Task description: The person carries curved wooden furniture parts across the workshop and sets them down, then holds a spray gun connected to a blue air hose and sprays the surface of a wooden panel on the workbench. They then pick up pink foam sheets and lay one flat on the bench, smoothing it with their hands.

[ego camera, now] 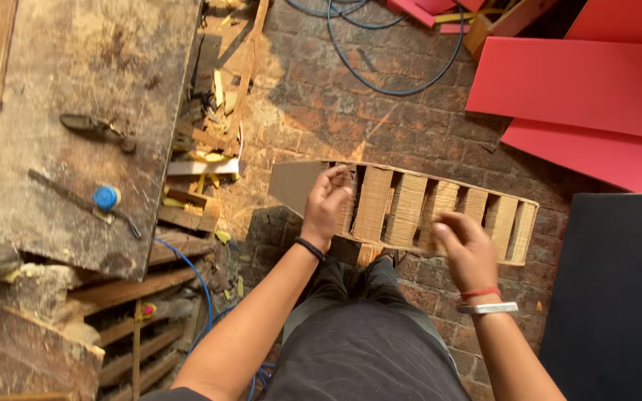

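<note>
Over the brick floor [321,111], my left hand [326,204] grips the slotted wooden frame [410,208], fingers curled over its far edge; my right hand [469,252] rests against its near edge, fingers pressed together; slots hold nothing.

Head view: worn on head, facing straight down, close over both forearms and the brick floor [321,111].
Left edge: counter [76,89].

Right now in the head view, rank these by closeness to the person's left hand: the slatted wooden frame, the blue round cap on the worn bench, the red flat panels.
1. Slatted wooden frame: gripped by the left hand.
2. Blue round cap: on the worn bench, off to the left.
3. Red flat panels: upper right, on the brick floor.
</note>
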